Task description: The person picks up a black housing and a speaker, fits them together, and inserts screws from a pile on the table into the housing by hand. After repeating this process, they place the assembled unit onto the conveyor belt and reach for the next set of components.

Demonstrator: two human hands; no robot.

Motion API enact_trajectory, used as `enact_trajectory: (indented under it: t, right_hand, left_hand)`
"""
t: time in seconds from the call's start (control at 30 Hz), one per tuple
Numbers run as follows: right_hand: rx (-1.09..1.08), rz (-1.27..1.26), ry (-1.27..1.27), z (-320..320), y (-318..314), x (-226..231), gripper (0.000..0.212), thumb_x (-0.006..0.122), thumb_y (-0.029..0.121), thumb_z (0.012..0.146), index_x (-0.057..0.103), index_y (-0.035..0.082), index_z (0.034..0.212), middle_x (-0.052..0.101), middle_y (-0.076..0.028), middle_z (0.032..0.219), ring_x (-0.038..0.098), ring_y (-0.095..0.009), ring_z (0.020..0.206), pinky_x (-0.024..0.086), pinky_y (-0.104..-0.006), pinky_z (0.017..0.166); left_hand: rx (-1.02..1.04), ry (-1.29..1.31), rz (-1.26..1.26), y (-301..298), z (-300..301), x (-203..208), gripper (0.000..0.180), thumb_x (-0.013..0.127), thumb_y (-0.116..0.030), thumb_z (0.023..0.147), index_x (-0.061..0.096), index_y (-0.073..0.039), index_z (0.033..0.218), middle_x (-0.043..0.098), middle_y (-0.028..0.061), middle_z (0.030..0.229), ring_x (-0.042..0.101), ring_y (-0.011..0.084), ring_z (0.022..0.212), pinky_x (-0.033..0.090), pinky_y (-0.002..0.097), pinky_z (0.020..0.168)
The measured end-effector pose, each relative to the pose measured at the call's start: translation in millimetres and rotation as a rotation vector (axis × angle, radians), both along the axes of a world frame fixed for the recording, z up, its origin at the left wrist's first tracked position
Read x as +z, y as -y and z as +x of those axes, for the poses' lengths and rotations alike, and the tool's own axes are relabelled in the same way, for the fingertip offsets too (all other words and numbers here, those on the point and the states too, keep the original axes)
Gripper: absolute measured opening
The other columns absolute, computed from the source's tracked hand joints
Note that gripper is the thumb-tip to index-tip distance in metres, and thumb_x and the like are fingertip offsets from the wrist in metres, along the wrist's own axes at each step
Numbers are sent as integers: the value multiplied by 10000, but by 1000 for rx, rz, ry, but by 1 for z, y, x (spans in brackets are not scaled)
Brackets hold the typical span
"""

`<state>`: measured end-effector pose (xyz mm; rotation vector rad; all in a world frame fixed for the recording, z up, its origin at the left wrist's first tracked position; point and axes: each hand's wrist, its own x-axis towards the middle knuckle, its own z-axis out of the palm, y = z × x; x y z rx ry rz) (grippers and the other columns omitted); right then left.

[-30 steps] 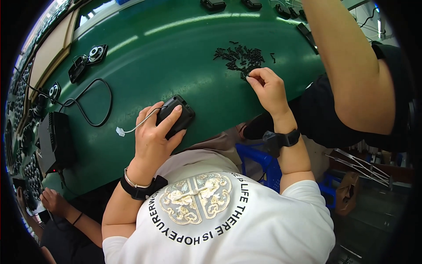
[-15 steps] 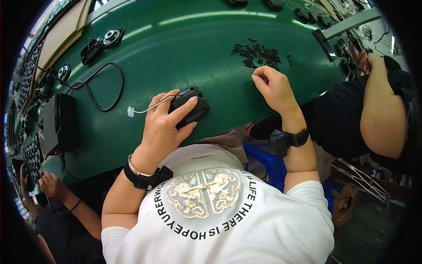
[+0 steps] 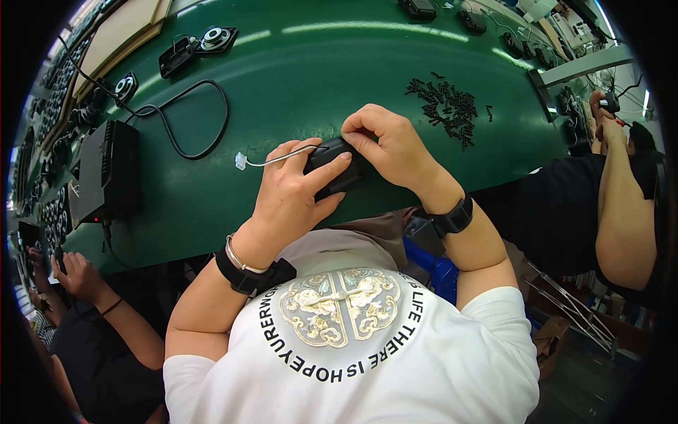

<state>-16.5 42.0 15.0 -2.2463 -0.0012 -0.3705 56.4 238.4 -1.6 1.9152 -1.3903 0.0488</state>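
My left hand (image 3: 288, 185) is closed round a small black plastic housing (image 3: 345, 181), holding it against the green table. A thin grey cable (image 3: 282, 157) comes out of the housing over my fingers and ends in a white plug (image 3: 241, 161). My right hand (image 3: 395, 147) is at the far right corner of the housing, thumb and forefinger pinched together. What the pinch holds, if anything, is hidden. Just to the right of that hand lies a loose pile of small black screws (image 3: 460, 106).
A black box (image 3: 106, 173) with a small red light stands at the left, near a looped black cable (image 3: 224, 120). An opened housing (image 3: 176, 58) and a round speaker (image 3: 217, 39) lie at the far left. Co-workers' hands (image 3: 83, 279) show at the left and also at the right.
My right hand has moved left from beside the screw pile to the corner of the housing. My left hand keeps its hold. The view has shifted slightly.
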Motion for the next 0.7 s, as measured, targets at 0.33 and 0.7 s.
enact_trajectory:
  t: [0.33, 0.7]
  right_hand:
    - [14, -117, -59, -1, 2, 5, 112, 666, 33, 850, 657, 10, 959, 637, -112, 897, 627, -246, 766, 509, -313, 691]
    - [-313, -283, 6, -66, 67, 12, 126, 684, 16, 829, 698, 7, 954, 656, -106, 868, 645, -234, 755, 518, -307, 674]
  left_hand:
    - [-9, 12, 8, 1, -1, -1, 593, 828, -139, 604, 687, -174, 1179, 632, 226, 1045, 604, 377, 1057, 437, 477, 950]
    - [28, -15, 84, -2, -6, 2, 617, 831, -106, 600, 694, -185, 1195, 598, 187, 1200, 543, 366, 1152, 412, 459, 990]
